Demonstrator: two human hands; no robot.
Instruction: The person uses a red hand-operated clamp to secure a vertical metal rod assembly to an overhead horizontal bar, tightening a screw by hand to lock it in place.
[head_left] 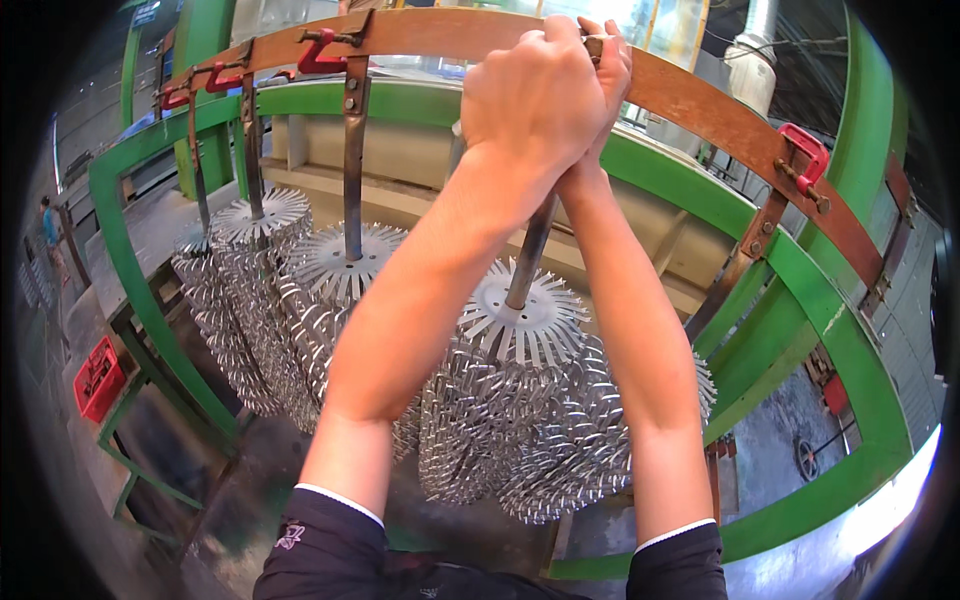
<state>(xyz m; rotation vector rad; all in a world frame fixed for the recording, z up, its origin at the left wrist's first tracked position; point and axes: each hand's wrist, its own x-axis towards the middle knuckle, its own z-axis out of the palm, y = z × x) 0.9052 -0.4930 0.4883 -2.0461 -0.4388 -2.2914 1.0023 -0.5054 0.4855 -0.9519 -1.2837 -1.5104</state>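
While both hands meet high up at the far side, fingers bent, they're pressed together at the brown bar (430, 33); what exactly they clamp on is hidden, can't tell. Left hand (525, 95) shows its back and knuckles, covers much of the right hand (614, 80), which sits just to the right with its fingers by a small metal end (594, 45). Wrists nearly cross.

Bar: flat, reddish brown, a bit scuffed, looks curved through the lens, runs left to right across the far side above the racks. Below the hands a dark, round metal rod (530, 255) drops, upper part behind the wrists, lower end at the middle of a toothed disc (545, 312). Disc: silver-gray, flat, narrow slots all round, small holes near the rod. Under it hangs a dense bundle of shiny metal pieces (490, 420), thin, silvery, layered, bright glints; single shapes too tangled to tell.

More racks of the same kind stand to the left, discs on top, dark hangers reaching up to the bar. Red clamps (325, 52) sit on the bar left of the hands, another red clamp (803, 158) on the right, with rusty-looking screws. Green frame (868, 400) surrounds the racks. Red bin (98, 380) at left, small contents unclear. Handwheel (806, 460) low on the right.
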